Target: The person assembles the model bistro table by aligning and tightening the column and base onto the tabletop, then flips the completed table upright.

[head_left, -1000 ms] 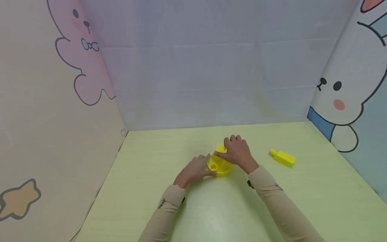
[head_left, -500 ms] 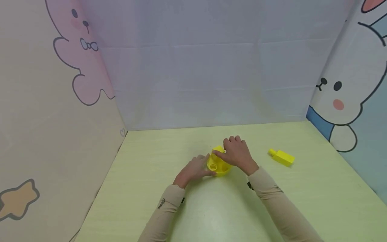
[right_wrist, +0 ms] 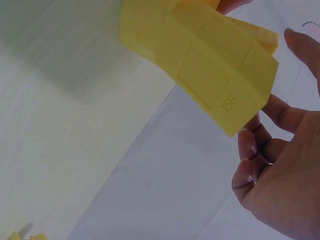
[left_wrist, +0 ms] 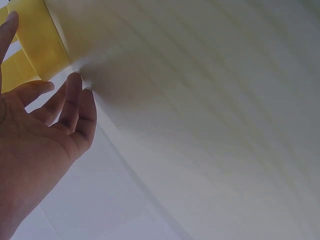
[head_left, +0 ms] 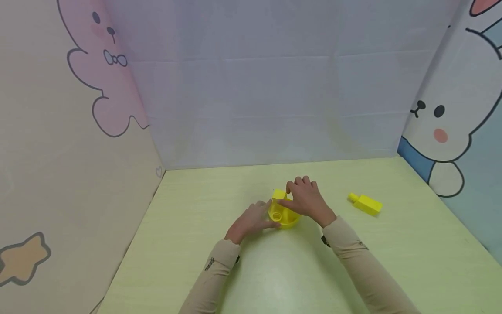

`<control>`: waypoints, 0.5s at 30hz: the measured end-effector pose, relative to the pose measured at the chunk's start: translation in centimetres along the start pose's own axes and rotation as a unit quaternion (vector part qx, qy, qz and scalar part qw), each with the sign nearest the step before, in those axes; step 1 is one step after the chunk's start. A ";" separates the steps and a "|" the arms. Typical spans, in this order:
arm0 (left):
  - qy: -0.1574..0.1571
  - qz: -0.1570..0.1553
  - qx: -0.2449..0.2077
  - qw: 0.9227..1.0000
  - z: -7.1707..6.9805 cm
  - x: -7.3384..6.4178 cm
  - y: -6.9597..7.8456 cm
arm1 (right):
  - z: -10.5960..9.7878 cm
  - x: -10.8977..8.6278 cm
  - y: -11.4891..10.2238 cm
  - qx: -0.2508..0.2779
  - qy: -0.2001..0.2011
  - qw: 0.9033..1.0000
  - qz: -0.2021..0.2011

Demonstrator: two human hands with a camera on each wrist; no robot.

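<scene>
A round yellow base (head_left: 288, 224) with a raised rim and a ring-shaped socket (head_left: 277, 216) rests on the table. My left hand (head_left: 252, 219) grips its left side, thumb on the near rim and index finger on the far rim. A square-sided yellow block (right_wrist: 215, 75), marked 156, extends from the base. Against its outer end, the curled fingers of my right hand (right_wrist: 285, 170) touch a corner; the thumb shows a small gap in the right wrist view. Behind it another yellow block (right_wrist: 262, 36) shows in part. Where they join the base is hidden.
To the right on the pale table (head_left: 259, 279) lies a loose yellow block with a round knob (head_left: 366, 204). White sheeting (head_left: 251, 109) hangs behind the table's far edge. Walls with cartoon animals stand at both sides.
The block at my right fingertips has shifted slightly left and turned. My right fingers have moved a little left with it. My left hand keeps its hold on the base.
</scene>
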State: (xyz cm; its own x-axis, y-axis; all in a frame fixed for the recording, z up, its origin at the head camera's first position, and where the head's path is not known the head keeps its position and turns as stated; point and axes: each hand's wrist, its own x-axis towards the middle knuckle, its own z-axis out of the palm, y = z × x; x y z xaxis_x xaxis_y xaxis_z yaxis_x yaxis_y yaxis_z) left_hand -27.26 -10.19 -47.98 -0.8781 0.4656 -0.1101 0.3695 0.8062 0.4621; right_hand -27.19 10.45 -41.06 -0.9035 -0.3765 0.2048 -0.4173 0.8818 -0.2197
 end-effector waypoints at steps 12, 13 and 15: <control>0.004 0.005 0.002 1.000 -0.3 -0.1 0.0 | 0.2 0.2 -0.6 -0.005 0.015 1.000 -0.019; 0.003 0.006 0.004 1.000 -0.3 -0.1 0.0 | 0.2 0.2 -0.6 -0.002 0.015 1.000 -0.017; 0.001 0.005 0.005 1.000 -0.3 -0.1 -0.1 | 0.3 0.3 -0.6 0.001 0.015 1.000 -0.017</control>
State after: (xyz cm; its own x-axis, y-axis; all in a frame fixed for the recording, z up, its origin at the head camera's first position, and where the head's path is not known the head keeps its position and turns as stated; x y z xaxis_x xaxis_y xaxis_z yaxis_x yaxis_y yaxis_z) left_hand -27.28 -10.38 -47.77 -0.8748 0.4732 -0.1037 0.3813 0.8047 0.4550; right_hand -27.25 9.70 -41.18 -0.8855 -0.3979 0.2400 -0.4480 0.8681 -0.2137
